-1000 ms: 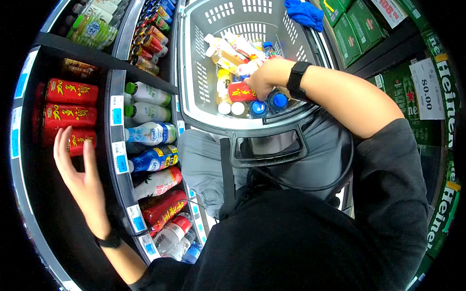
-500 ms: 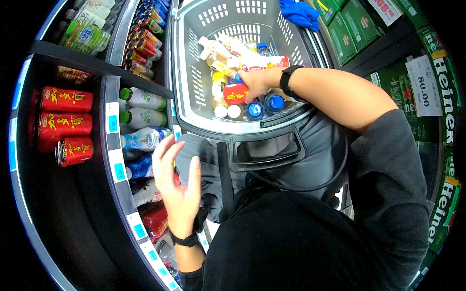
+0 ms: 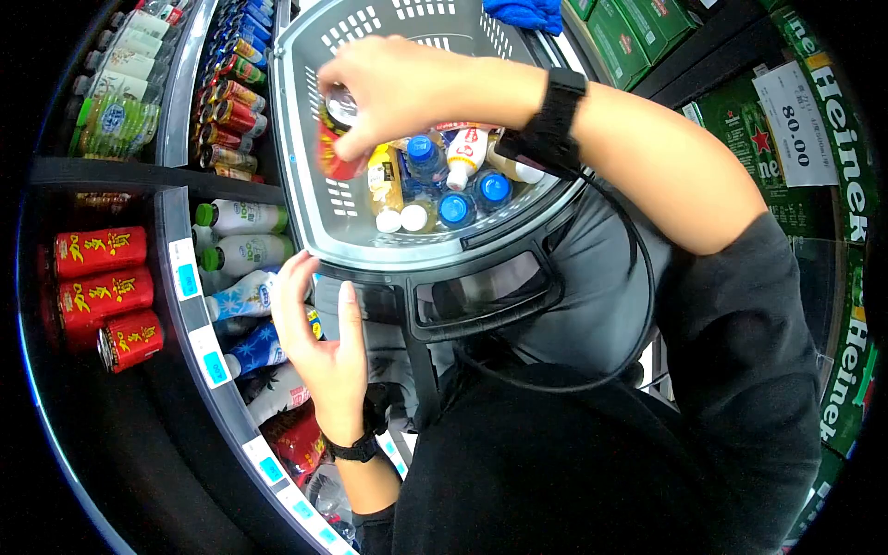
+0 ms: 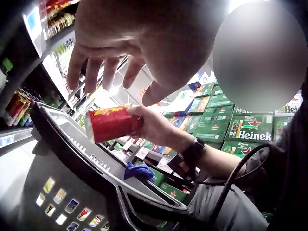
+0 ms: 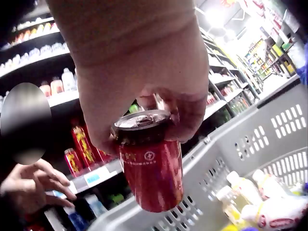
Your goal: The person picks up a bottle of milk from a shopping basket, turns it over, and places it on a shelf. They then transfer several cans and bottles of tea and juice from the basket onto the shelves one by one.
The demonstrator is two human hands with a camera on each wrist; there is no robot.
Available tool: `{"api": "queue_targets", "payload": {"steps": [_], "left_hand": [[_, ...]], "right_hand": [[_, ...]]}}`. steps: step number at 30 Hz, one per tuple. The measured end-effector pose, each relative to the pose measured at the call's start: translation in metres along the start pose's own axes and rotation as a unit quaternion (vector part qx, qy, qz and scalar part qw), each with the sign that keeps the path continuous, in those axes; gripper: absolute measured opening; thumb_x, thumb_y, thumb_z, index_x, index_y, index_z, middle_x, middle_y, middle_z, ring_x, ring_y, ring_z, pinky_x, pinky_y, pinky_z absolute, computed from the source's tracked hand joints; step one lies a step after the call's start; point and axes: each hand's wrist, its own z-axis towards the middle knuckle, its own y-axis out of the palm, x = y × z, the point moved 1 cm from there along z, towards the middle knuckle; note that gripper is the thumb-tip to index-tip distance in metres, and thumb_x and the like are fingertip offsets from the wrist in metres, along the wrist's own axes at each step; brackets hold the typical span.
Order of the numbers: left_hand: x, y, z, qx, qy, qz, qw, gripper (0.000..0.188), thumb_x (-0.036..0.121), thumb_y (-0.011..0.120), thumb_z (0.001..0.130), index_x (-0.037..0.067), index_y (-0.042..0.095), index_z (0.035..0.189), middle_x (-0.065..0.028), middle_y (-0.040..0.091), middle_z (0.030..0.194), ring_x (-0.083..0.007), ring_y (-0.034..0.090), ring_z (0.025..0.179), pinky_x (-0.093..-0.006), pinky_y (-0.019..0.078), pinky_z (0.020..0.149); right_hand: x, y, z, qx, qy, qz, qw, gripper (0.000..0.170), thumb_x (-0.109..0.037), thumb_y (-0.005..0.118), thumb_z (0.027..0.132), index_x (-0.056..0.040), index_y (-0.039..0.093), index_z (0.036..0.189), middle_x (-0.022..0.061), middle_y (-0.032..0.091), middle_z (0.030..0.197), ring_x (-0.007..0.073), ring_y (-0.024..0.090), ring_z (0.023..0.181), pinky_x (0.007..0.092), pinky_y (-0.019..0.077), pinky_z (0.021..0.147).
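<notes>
My right hand (image 3: pixel 398 88) grips a red drink can (image 5: pixel 153 175) by its top end, with thumb and fingers around the rim. The can is raised over the left side of the grey basket (image 3: pixel 370 252); in the right wrist view its silver lid faces up into the palm. Near the basket's front left corner, my left hand (image 3: pixel 326 365) is held up with fingers spread and nothing in it. Bottles with blue caps (image 3: pixel 455 209) and a yellow-labelled bottle (image 3: pixel 384 180) lie in the basket. Red cans (image 3: pixel 104 294) of the same look stand on the left shelf.
Price-tagged shelf edges (image 3: pixel 215 368) run along my left, with bottles (image 3: pixel 250 217) behind them. Green beer cartons (image 3: pixel 638 37) are stacked on the right. A blue cloth (image 3: pixel 525 13) hangs over the basket's far rim. A black cable (image 3: pixel 647 305) loops from my right wrist.
My right hand has lifted the red can out from among the bottles and carried it left. My left hand came away from the shelf cans toward the basket. The view has shifted.
</notes>
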Motion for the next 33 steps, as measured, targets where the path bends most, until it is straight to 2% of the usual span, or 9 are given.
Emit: {"api": "queue_targets", "payload": {"steps": [4,5,15,21,25,29,30,31,33], "left_hand": [[-0.001,0.011,0.013,0.031,-0.018,-0.067,0.997,0.066,0.002,0.073,0.082,0.002,0.041,0.140,-0.0128,0.045,0.139,-0.0249,0.046,0.127,-0.0396,0.0373,0.106],[0.003,0.014,0.019,0.036,-0.021,-0.088,0.995,0.072,0.003,0.075,0.080,0.002,0.038,0.142,-0.0142,0.045,0.139,-0.0253,0.044,0.129,-0.0398,0.0352,0.108],[0.014,0.015,0.021,0.072,-0.129,-0.129,0.981,0.079,0.010,0.086,0.071,-0.004,0.037,0.132,-0.0138,0.053,0.124,-0.0219,0.053,0.114,-0.0372,0.0405,0.101],[0.010,-0.011,0.017,-0.033,-0.182,-0.541,0.821,0.080,0.043,0.063,0.084,-0.006,0.029,0.138,-0.0258,0.054,0.113,-0.0363,0.065,0.085,-0.0466,0.0553,0.073],[0.023,-0.038,0.017,-0.025,-0.267,-0.449,0.852,0.072,0.033,0.071,0.082,-0.004,0.040,0.134,-0.0201,0.061,0.115,-0.0306,0.067,0.094,-0.0399,0.0563,0.082],[0.048,-0.033,0.034,-0.137,-0.217,-0.366,0.895,0.064,0.017,0.082,0.074,0.002,0.050,0.128,-0.0098,0.062,0.116,-0.0177,0.061,0.103,-0.0324,0.0495,0.090],[0.053,-0.035,0.034,-0.127,-0.198,-0.329,0.915,0.064,0.018,0.082,0.075,0.002,0.050,0.128,-0.0102,0.061,0.116,-0.0178,0.061,0.103,-0.0323,0.0494,0.089],[0.056,-0.038,0.034,-0.118,-0.179,-0.290,0.933,0.064,0.019,0.082,0.075,0.002,0.049,0.128,-0.0105,0.060,0.117,-0.0179,0.061,0.103,-0.0322,0.0492,0.089],[0.052,-0.047,0.035,-0.131,-0.108,-0.217,0.961,0.070,0.024,0.080,0.078,0.001,0.046,0.135,-0.0114,0.060,0.116,-0.0176,0.061,0.100,-0.0320,0.0502,0.086]], "right_hand": [[-0.028,-0.027,-0.009,0.096,-0.057,0.121,0.986,0.061,-0.036,0.080,0.059,0.0045,0.067,0.103,0.0215,0.068,0.092,0.0323,0.069,0.082,0.0347,0.0556,0.075],[-0.035,-0.032,-0.008,0.090,-0.085,0.122,0.985,0.070,-0.051,0.076,0.058,0.0045,0.071,0.100,0.0235,0.070,0.086,0.0342,0.070,0.084,0.0362,0.0563,0.078],[-0.064,-0.029,-0.024,0.139,-0.154,0.247,0.947,0.063,-0.044,0.075,0.061,0.0059,0.069,0.099,0.0223,0.069,0.079,0.0334,0.070,0.076,0.0358,0.0561,0.071],[-0.057,-0.035,-0.018,0.115,-0.096,0.255,0.955,0.050,-0.044,0.070,0.081,0.0026,0.066,0.100,0.0148,0.068,0.077,0.0290,0.068,0.071,0.0371,0.0526,0.064],[-0.062,-0.027,-0.026,-0.006,-0.071,0.347,0.935,0.053,-0.047,0.070,0.086,-0.0037,0.059,0.116,0.0026,0.058,0.085,0.0083,0.053,0.069,0.0223,0.0436,0.060],[-0.083,-0.010,-0.037,-0.081,-0.026,0.421,0.903,0.069,-0.047,0.073,0.081,-0.0004,0.052,0.128,0.0122,0.058,0.111,0.0184,0.057,0.102,0.0317,0.0420,0.097],[-0.087,-0.012,-0.039,-0.126,0.031,0.547,0.827,0.068,-0.043,0.078,0.077,-0.0007,0.054,0.125,0.0137,0.057,0.119,0.0205,0.054,0.111,0.0335,0.0366,0.104],[-0.090,-0.012,-0.038,-0.056,0.005,0.517,0.854,0.049,-0.030,0.082,0.076,-0.0002,0.060,0.109,0.0066,0.066,0.097,0.0120,0.062,0.090,0.0273,0.0509,0.081],[-0.089,-0.012,-0.038,0.007,-0.079,0.419,0.904,0.048,-0.027,0.084,0.075,-0.0005,0.061,0.108,0.0062,0.067,0.098,0.0109,0.062,0.091,0.0264,0.0507,0.081]]}}
